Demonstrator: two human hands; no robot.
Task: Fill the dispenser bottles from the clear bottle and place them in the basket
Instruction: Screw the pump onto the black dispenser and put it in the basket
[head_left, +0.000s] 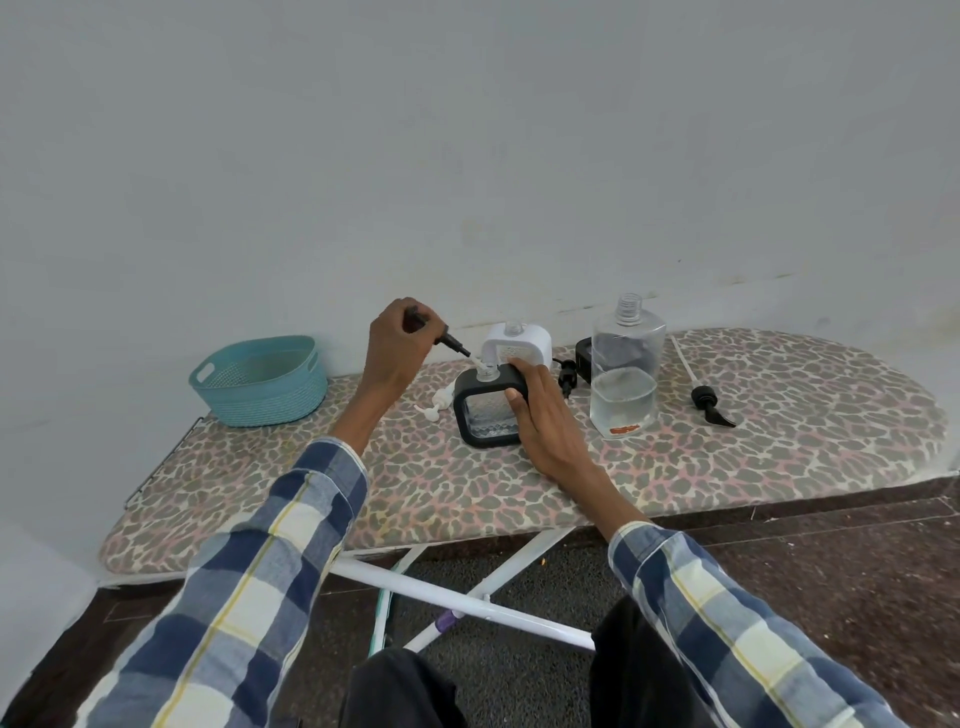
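A black-framed dispenser bottle (483, 410) stands upright on the ironing board (753, 457), and my right hand (540, 415) grips its right side. My left hand (400, 343) holds a black pump head (451, 341) tilted above that bottle, with its white tube end at the open neck. Just behind stands a white dispenser bottle (517, 345) with an open neck. The clear bottle (626, 374), uncapped and roughly one third full, stands upright to the right. A teal basket (262, 382) sits at the board's back left and looks empty.
A white pump head (436, 405) lies left of the black bottle. Another black pump with a long tube (706, 402) lies to the right of the clear bottle. A third black dispenser (584, 358) and a small black pump (567, 376) sit behind. The wall runs close behind the board.
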